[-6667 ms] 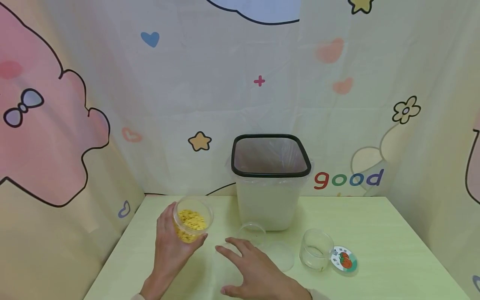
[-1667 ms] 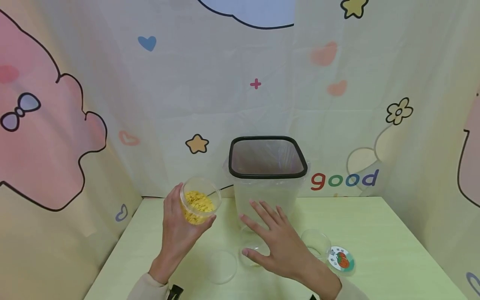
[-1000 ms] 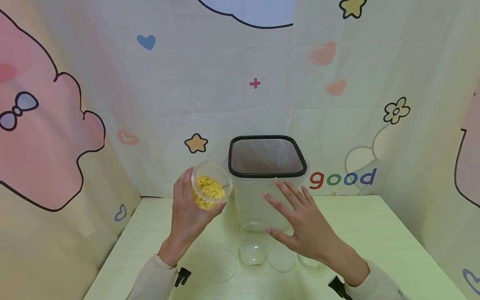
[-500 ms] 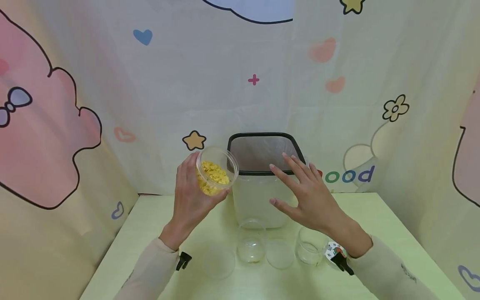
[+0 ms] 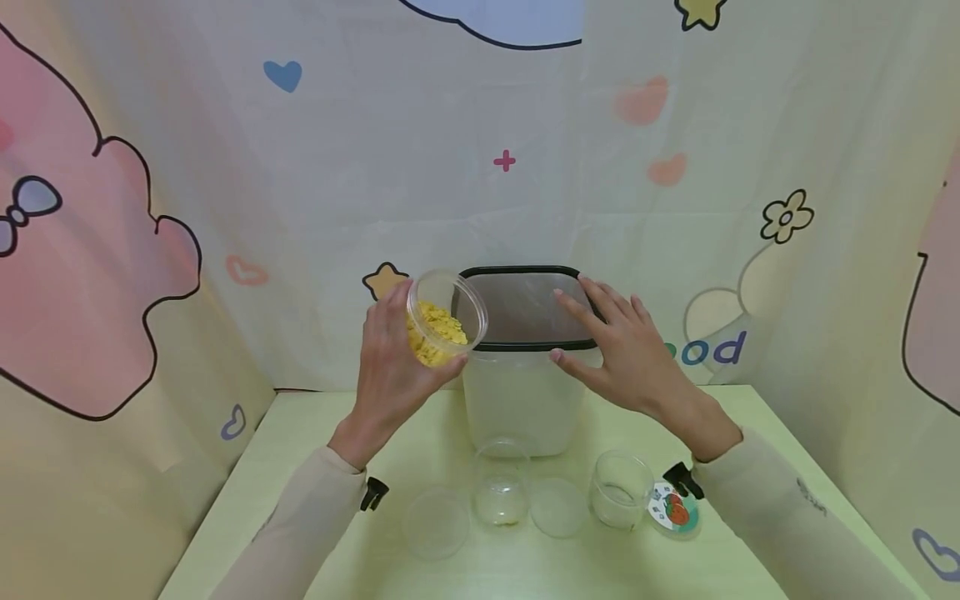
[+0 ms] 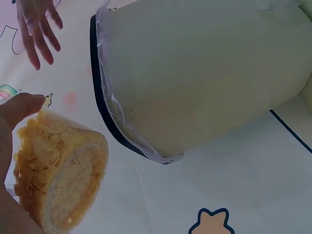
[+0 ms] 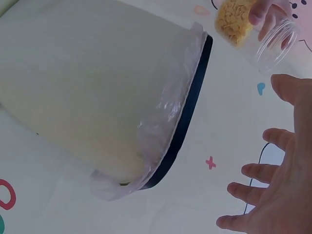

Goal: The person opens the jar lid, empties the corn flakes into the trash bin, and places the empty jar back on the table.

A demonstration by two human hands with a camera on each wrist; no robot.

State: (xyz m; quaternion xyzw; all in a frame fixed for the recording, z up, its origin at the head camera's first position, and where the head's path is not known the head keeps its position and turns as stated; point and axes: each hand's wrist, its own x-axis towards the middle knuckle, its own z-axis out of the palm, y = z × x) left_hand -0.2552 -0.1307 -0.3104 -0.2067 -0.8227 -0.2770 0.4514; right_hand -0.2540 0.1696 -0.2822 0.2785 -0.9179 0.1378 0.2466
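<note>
My left hand (image 5: 393,358) grips a clear plastic jar (image 5: 444,321), lidless and partly filled with yellow flakes (image 6: 44,151). Its mouth tilts right, towards the bin's left rim. The fingers wrap the far side, with the thumb in front. A pale bin (image 5: 521,408) with a black rim and a clear liner stands beneath, at the back of the table. Over the bin's right rim hovers my right hand (image 5: 633,362), fingers spread, holding nothing. In the right wrist view that hand (image 7: 278,180) is apart from the rim.
On the table (image 5: 300,467) before the bin stand two clear jars, one in the middle (image 5: 502,496) and another on the right (image 5: 622,493). Two clear lids lie flat, left (image 5: 437,523) and centre (image 5: 558,507). A tomato-labelled lid (image 5: 673,510) lies far right.
The left hand has lifted the jar and carried it right to the bin, tilting it further. The right hand has risen from the table, moving right and forward to the bin's right rim.
</note>
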